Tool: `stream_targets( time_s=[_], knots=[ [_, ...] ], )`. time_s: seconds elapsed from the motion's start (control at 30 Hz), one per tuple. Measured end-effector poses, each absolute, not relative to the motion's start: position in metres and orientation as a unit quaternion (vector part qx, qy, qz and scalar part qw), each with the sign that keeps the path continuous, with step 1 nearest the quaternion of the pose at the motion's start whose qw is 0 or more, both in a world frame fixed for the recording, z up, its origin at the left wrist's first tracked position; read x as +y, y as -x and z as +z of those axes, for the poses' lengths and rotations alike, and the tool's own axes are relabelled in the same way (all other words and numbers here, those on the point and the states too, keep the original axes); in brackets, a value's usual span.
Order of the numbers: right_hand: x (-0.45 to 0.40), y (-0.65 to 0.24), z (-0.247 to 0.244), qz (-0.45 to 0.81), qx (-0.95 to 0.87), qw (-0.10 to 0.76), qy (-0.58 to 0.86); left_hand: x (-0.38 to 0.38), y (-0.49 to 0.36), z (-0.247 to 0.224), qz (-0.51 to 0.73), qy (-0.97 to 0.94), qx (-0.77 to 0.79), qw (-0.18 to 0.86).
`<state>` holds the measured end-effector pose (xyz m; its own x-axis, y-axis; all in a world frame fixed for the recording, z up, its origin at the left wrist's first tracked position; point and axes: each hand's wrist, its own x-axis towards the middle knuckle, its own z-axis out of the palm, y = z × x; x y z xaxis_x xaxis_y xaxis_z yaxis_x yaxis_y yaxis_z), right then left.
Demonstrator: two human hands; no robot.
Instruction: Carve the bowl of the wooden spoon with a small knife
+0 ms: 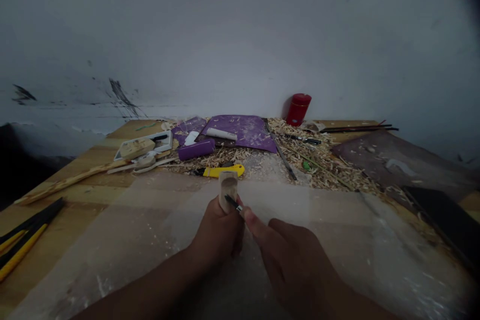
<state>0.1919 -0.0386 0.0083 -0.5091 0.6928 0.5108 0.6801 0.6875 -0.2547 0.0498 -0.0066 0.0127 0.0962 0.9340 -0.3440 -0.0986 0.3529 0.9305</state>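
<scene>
Right hand (290,255) overhangs a littered table (99,151) against a smudged wall (225,35).

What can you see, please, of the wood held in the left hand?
The wood is a small, pale, roughly rectangular block with a darker, apparently hollowed patch near its top. It points up and forward, its lower end hidden in the left hand, which grips it. The dark tip of a tool in the right hand lies over its face; whether it touches is unclear.
</scene>
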Motion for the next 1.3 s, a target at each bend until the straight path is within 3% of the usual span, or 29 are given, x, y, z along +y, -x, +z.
stream_targets(
  time_s=[0.13,0.37,0.53,0.6,0.83,0.9,1.03,1.3],
  knots=[
    [-0.041,-0.192,0.008,-0.063,-0.873,0.27,0.402,-0.005,-0.051,0.016,0.406,-0.393,0.542,0.622],
    [-0.04,-0.191,0.013,0.144,-0.839,0.329,0.409,-0.004,-0.052,0.017,0.411,-0.397,0.534,0.623],
    [-0.038,-0.193,0.014,0.011,-0.863,0.304,0.403,-0.004,-0.05,0.017,0.41,-0.377,0.519,0.648],
    [-0.038,-0.193,0.014,0.012,-0.862,0.305,0.405,-0.004,-0.05,0.018,0.411,-0.371,0.512,0.656],
    [-0.032,-0.187,0.02,0.444,-0.662,0.396,0.456,-0.004,-0.054,0.023,0.426,-0.337,0.488,0.684],
    [-0.03,-0.189,0.022,0.489,-0.634,0.387,0.457,-0.004,-0.054,0.023,0.422,-0.335,0.476,0.695],
    [-0.032,-0.199,0.025,0.362,-0.734,0.382,0.43,-0.003,-0.049,0.019,0.442,-0.356,0.472,0.674],
    [-0.034,-0.208,0.026,0.114,-0.86,0.282,0.41,-0.002,-0.046,0.017,0.442,-0.383,0.498,0.64]
  ],
)
